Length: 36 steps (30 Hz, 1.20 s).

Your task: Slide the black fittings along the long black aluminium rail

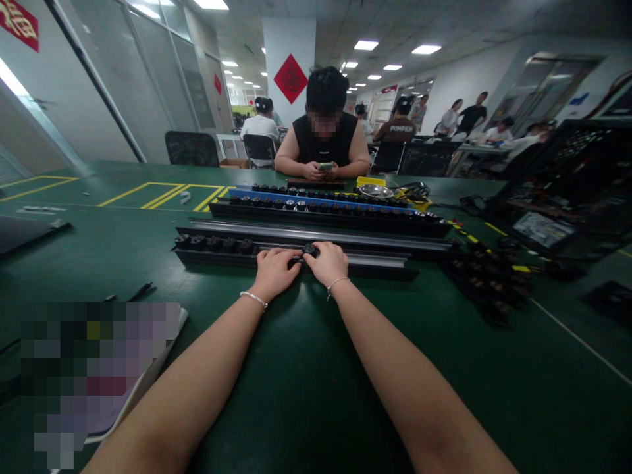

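Observation:
A long black rail (222,257) lies across the green table in front of me, with several round black parts (213,244) seated in its left half. My left hand (277,268) rests at the middle of the rail, fingers bent over its edge; what they grip, if anything, is hidden. Just beside it, my right hand (328,263) is closed on a round black part (311,249) at the rail's channel. The rail's right portion shows a bare silver groove (378,261).
Behind lie more rails (316,234), some filled with round parts, and a metal bowl (376,191). Black parts are heaped (488,280) at right. A blurred-out device (118,368) lies front left. Across the table (306,395), a person holds a phone (324,166).

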Tool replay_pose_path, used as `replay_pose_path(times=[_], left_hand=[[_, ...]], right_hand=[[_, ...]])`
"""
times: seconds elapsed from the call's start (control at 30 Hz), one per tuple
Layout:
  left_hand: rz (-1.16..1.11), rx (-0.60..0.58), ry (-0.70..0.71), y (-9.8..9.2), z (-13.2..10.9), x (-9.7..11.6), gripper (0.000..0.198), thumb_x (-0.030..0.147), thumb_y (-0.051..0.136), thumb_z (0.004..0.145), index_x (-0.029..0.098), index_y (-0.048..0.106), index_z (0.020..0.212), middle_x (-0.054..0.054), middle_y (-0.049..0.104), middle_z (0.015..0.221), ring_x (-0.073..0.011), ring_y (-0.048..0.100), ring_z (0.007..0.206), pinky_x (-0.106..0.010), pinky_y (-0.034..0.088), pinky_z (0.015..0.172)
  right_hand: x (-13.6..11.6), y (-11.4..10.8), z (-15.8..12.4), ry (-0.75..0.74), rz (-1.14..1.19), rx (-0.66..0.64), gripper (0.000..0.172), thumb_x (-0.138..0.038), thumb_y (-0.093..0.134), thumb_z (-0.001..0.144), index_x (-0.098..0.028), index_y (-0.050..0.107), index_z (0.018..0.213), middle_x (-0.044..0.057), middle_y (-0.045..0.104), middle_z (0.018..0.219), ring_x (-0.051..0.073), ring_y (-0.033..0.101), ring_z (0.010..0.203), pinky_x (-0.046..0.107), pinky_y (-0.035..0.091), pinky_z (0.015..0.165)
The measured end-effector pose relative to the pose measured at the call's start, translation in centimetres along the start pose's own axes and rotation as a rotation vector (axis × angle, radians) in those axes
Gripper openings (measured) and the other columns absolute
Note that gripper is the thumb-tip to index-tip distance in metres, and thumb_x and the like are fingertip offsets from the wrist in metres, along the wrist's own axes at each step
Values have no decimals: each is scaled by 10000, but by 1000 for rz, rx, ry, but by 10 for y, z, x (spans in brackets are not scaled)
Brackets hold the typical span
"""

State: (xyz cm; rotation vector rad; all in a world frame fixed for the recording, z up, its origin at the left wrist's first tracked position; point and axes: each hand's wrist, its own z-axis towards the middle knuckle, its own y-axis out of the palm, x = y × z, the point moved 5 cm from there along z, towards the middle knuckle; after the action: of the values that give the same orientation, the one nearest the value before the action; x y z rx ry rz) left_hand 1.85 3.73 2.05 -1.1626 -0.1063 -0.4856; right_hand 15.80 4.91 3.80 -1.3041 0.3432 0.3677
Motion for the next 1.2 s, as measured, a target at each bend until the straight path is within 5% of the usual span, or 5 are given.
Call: replay_pose_path(times=[0.7,0.93,1.2], left_hand=[[61,-44,39,0,-3,6,369,348,502,796,319,577,1156,-8,663,1139,-244,502,1114,-462,242,968],[121,26,55,-3,-5,8,465,356,532,759,279,523,1218,-34,521,1347,-263,413,1228,-444,282,966],[177,-31,59,3,-5,6,493,359,514,770,300,513,1259,-18,437,1429,-276,311,1325,-472,246,1008]], right_hand=[[-1,2,-7,-28,18,120,310,-412,499,821,-202,646,996,73,634,1105,223,507,1055,366,350,904],[-1,3,-7,-32,20,129,314,-390,478,827,-185,633,1008,87,631,1106,228,508,1052,370,343,911],[1,2,-8,-27,22,137,305,-369,462,833,-176,626,1004,101,624,1099,229,512,1045,362,349,908]])
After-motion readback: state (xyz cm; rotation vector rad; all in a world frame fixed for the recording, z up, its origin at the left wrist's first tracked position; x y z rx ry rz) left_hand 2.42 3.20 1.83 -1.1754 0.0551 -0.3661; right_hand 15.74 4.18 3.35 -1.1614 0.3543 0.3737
